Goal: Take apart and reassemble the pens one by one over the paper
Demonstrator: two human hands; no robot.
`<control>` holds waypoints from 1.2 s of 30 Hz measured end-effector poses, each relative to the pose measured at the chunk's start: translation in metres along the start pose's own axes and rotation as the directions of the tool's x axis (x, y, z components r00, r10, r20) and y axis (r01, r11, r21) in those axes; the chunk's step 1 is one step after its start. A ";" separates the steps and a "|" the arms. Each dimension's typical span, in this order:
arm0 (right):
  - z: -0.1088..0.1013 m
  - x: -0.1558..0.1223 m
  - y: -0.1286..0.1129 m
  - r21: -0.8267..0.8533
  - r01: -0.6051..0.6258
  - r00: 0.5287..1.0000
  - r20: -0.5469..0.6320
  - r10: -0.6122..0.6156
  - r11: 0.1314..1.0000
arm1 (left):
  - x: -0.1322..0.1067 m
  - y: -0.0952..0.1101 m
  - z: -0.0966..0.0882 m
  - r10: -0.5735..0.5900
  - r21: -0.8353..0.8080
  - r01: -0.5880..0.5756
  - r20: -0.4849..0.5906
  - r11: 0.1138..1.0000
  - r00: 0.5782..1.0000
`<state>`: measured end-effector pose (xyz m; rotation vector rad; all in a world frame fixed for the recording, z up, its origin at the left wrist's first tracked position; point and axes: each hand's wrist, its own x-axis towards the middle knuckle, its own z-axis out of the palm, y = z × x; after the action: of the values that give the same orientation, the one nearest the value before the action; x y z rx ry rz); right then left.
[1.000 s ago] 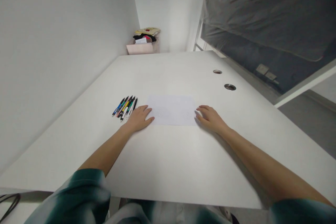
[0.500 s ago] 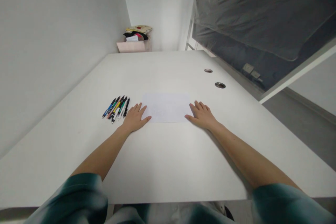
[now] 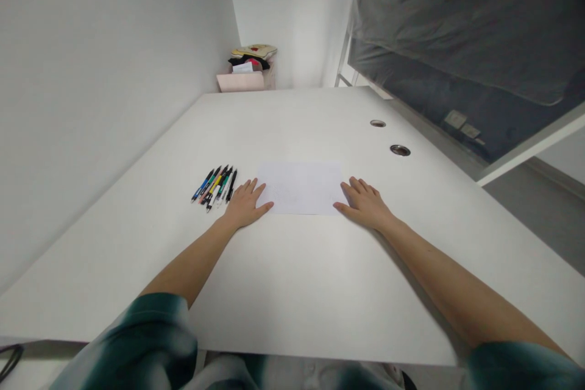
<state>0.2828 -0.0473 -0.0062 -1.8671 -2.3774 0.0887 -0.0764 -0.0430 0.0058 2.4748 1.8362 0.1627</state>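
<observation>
A blank-looking white sheet of paper (image 3: 301,189) lies flat on the white table (image 3: 283,280). At its left edge rests my left hand (image 3: 245,204), palm down with the fingers spread and the thumb by the sheet's corner. My right hand (image 3: 364,203) lies the same way at the right edge, thumb and fingertips touching or very close to the paper. Neither hand grips anything. Just left of my left hand is a loose group of several pens (image 3: 214,187) in blue, black, yellow, green and other colours, lying side by side at a slant.
Two round metal-rimmed cable holes (image 3: 400,150) are set in the table's right side. A pale box (image 3: 241,81) piled with cloth items stands beyond the far edge. A wall (image 3: 114,73) runs along the left, and a bed-like frame with dark fabric (image 3: 457,30) along the right.
The whole view has shifted, so that everything sits slightly further right in the picture. Hands, paper and pens keep their places relative to each other.
</observation>
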 end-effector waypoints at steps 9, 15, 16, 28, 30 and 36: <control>0.006 0.002 0.006 0.103 0.005 0.995 -0.095 0.005 0.995 | 0.000 -0.007 -0.005 -0.029 -0.048 0.020 -0.193 0.999 0.981; 0.005 0.003 0.007 0.184 0.027 0.985 -0.174 0.006 0.983 | 0.002 -0.036 -0.016 -0.263 0.066 0.301 -0.332 0.951 0.906; 0.005 0.003 0.007 0.191 0.029 0.983 -0.185 0.007 0.981 | 0.003 -0.041 -0.017 -0.292 0.077 0.333 -0.326 0.940 0.899; 0.004 0.004 0.007 0.210 0.059 0.974 -0.225 -0.010 0.976 | 0.003 -0.044 -0.022 -0.341 0.118 0.388 -0.292 0.914 0.894; 0.006 0.005 0.008 0.211 0.063 0.972 -0.233 -0.013 0.975 | 0.004 -0.043 -0.022 -0.338 0.107 0.382 -0.290 0.918 0.895; 0.007 0.005 0.009 0.211 0.086 0.968 -0.250 -0.031 0.974 | 0.006 -0.044 -0.020 -0.362 0.085 0.395 -0.263 0.915 0.894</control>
<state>0.2899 -0.0402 -0.0144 -1.6049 -2.1568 0.1048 -0.1185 -0.0248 0.0210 2.1931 2.4700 0.3425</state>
